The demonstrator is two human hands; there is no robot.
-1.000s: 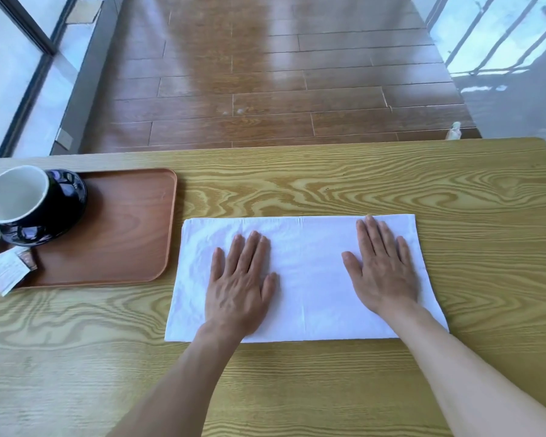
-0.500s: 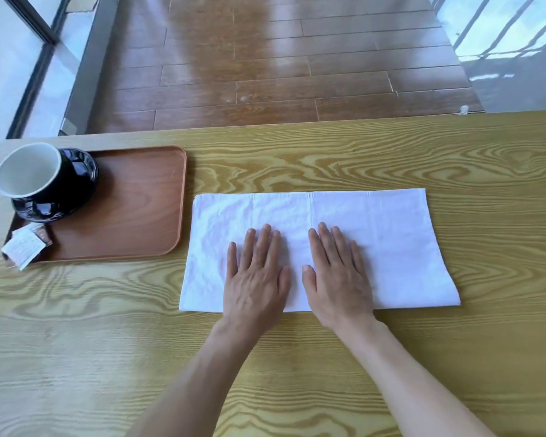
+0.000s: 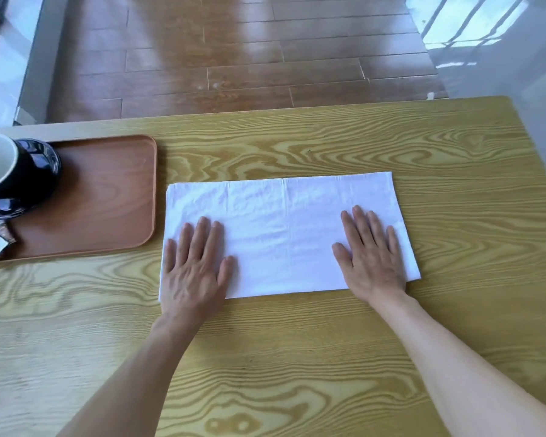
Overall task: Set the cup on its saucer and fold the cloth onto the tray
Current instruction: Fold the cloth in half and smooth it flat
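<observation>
Cloth (image 3: 284,228) lies folded in a long strip on the bench (image 3: 297,357), just right of the tray (image 3: 108,197). I've got both hands flat on it, fingers straight: left hand (image 3: 196,266) near its left end, right hand (image 3: 372,257) near its right, well apart. Cup (image 3: 0,165) sits on saucer (image 3: 44,159) at tray's left.

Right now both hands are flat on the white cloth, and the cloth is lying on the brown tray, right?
Not quite. Both hands, left hand and right hand, are flat on the white cloth, but the head view shows the cloth lying on the table, beside the brown tray.
</observation>
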